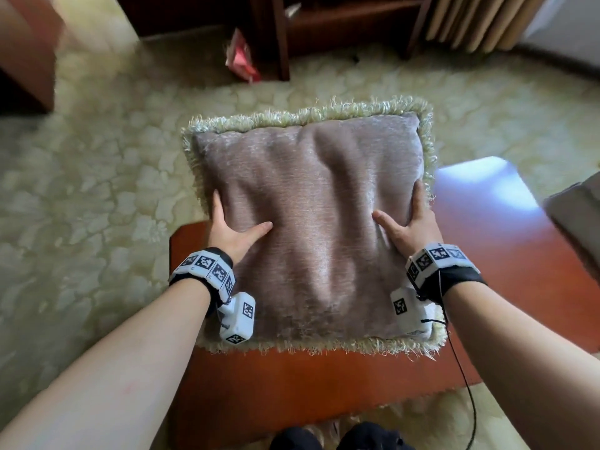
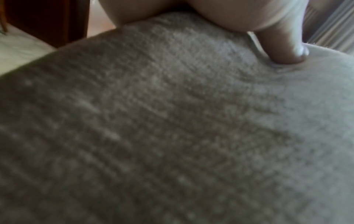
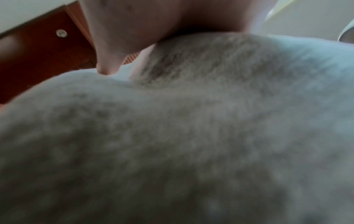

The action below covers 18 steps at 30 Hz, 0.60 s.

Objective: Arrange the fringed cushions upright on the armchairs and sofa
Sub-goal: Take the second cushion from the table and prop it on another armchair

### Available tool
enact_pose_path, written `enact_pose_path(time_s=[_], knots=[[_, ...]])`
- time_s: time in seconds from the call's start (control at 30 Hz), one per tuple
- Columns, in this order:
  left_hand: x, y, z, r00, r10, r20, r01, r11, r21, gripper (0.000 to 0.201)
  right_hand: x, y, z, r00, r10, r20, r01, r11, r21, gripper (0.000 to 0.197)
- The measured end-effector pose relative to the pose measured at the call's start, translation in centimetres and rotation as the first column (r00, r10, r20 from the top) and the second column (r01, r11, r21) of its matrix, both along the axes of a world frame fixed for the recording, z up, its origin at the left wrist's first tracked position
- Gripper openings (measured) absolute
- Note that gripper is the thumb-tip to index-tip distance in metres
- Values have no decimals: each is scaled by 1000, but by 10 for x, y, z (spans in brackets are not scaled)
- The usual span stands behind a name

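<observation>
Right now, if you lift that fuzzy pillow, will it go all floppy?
Probably squashy, not stiff: the fringed cushion creases deeply between the left hand and right hand, and the thumbs dent it. It likely sags a bit when lifted. It seems light, and its plush fabric shouldn't slip.

A cushion [image 1: 308, 228] fills the middle of the head view, held over a low table [image 1: 324, 384] whose top spreads across the lower centre and lower right. The left hand [image 1: 232, 233] grips the cushion's left edge and the right hand [image 1: 410, 225] its right edge, thumbs lying on the upper face. The cushion's far half reaches beyond the table, over the carpet [image 1: 81, 190], which covers the left and middle of the frame. At top centre a cabinet [image 1: 324, 30] stands on the carpet, with a bag [image 1: 242, 60] just left of its leg. A radiator [image 1: 480, 21] sits at upper right. Another cushion [image 1: 581, 219] pokes in at the right edge. Shoes [image 1: 341, 438] show at bottom centre.
</observation>
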<state>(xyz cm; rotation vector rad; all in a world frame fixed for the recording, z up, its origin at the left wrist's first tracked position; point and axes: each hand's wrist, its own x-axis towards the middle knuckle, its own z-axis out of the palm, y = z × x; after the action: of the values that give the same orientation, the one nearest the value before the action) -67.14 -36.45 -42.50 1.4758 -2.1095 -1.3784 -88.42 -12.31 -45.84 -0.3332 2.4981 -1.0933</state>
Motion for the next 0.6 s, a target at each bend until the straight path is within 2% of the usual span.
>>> enact_pose_path(time_s=[0.2,0.33,0.4,0.5,0.6], knots=[[-54,14,88,988,-144,-61,133,980,-151,120,-25,38,82,984,-137,-117,125,986,-106,102],[-78,30,130,962,-248,-114,217,949,-230,122,-26,71,129,963,-228,-146,212,970,-118,113],[-88,43,150,938,-313,-151,270,930,-248,123,-20,92,153,940,-289,-182,270,955,-119,117],[-99,63,178,892,-401,-206,337,897,-286,124,-10,126,188,906,-350,-238,331,936,-116,113],[-106,85,201,820,-500,-279,412,854,-317,125,9,161,218,851,-438,-289,405,899,-167,124]])
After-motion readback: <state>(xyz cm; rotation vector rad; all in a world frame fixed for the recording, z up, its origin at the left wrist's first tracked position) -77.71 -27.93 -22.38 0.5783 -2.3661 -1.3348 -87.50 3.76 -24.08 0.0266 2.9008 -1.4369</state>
